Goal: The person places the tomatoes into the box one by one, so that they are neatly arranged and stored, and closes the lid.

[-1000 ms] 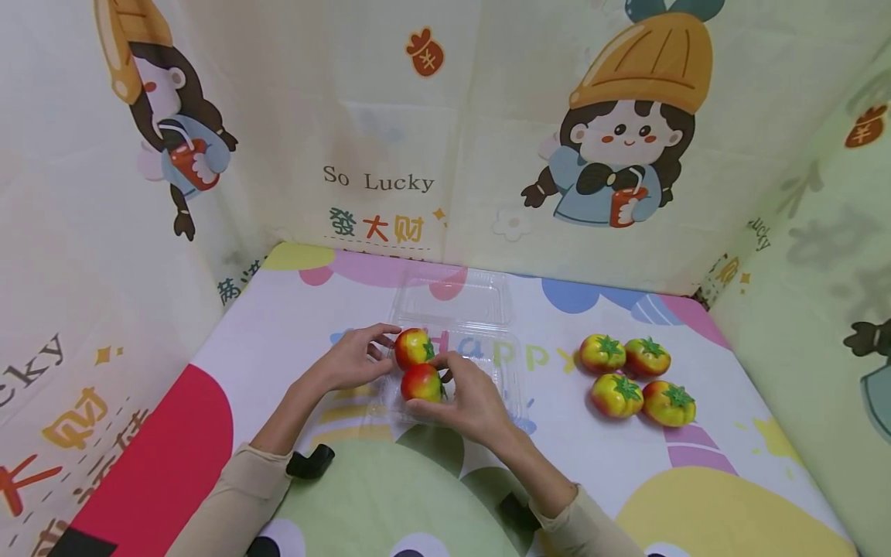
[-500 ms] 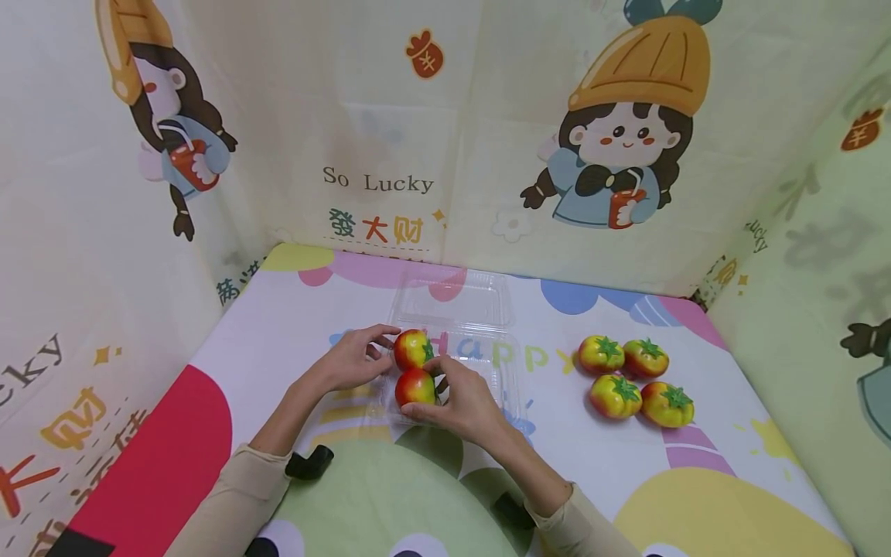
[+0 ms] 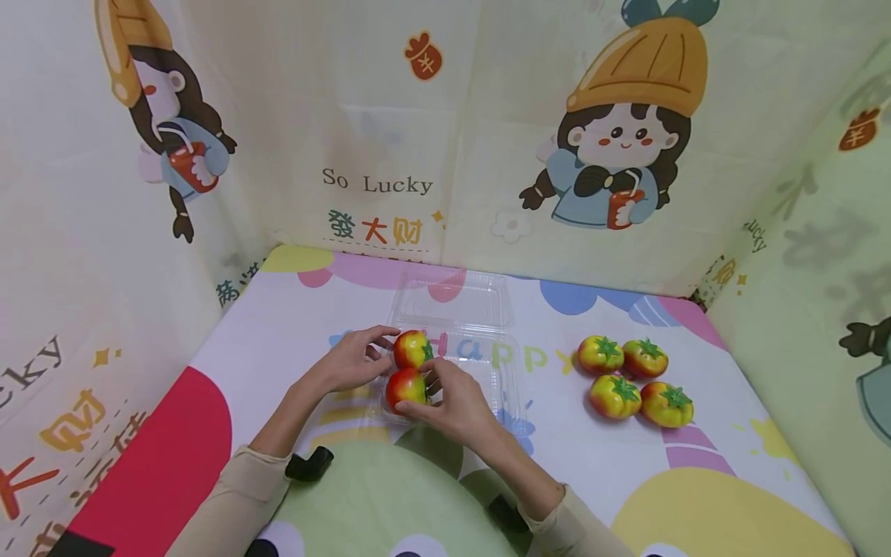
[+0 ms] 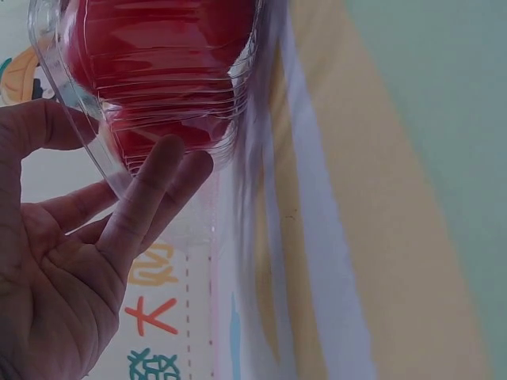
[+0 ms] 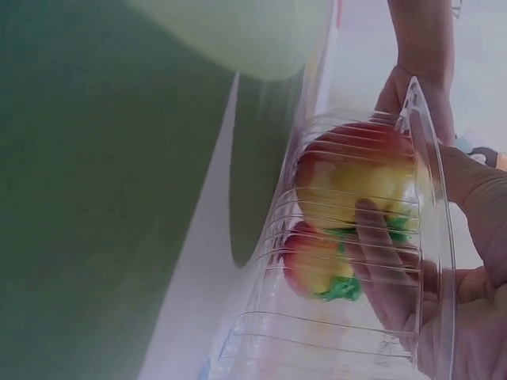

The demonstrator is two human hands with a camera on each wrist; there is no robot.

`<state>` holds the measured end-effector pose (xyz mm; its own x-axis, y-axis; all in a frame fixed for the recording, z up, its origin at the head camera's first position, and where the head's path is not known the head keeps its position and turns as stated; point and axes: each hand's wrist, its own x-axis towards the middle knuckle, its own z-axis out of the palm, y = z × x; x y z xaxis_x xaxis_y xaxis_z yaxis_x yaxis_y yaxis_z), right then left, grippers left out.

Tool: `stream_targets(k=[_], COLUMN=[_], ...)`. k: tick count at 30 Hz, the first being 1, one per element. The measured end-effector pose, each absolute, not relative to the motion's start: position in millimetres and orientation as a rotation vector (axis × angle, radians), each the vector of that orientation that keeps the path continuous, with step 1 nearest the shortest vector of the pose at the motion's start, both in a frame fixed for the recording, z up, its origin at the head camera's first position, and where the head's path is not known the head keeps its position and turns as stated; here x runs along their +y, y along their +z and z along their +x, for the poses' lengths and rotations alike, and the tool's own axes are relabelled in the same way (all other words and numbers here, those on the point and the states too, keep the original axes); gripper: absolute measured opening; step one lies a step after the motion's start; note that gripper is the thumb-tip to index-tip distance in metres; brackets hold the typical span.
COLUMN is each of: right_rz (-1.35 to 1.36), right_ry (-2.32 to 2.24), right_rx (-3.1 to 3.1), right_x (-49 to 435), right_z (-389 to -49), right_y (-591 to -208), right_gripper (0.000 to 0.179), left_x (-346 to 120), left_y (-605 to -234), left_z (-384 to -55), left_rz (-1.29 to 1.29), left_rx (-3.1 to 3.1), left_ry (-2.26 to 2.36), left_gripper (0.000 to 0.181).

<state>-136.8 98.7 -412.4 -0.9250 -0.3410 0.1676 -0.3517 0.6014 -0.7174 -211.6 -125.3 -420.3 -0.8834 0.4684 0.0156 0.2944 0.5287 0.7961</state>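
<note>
A clear plastic clamshell box [image 3: 504, 387] lies opened on the table, its lid [image 3: 452, 302] laid back. Two red-and-yellow toy tomatoes with green leaf tops are at the box's left end. My right hand [image 3: 452, 402] holds the nearer toy tomato [image 3: 406, 389] with thumb and fingers, as the right wrist view [image 5: 356, 174] also shows through the wall. The farther toy tomato [image 3: 412, 350] sits just behind it. My left hand [image 3: 351, 360] grips the box's left rim, thumb over the edge and fingers [image 4: 150, 190] against the outer wall.
Several more toy tomatoes [image 3: 623, 396] stand in a cluster on the table's right side. Printed cloth [image 3: 452, 139] hangs behind and on both sides. The tabletop cover [image 3: 292, 309] carries colourful prints.
My right hand has moved a little left with the nearer toy tomato, towards the box's left end. My left hand and the farther toy tomato have barely moved.
</note>
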Motion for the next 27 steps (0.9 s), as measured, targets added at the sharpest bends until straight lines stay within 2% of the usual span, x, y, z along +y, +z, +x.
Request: stream_targets(k=[18, 27], right_rz=[0.617, 0.632], right_ry=[1.251, 1.284], right_rx=[-2.748, -2.639], right_x=[115, 137], right_z=[-136, -141], right_y=[-410, -409], right_gripper=[0.051, 0.042], left_x=[-126, -127], left_y=[-421, -420], left_z=[-212, -213], left_rz=[0.643, 0.667], left_rx=[2.571, 2.566], left_ry=[1.267, 1.272], left_gripper=[0.054, 0.054])
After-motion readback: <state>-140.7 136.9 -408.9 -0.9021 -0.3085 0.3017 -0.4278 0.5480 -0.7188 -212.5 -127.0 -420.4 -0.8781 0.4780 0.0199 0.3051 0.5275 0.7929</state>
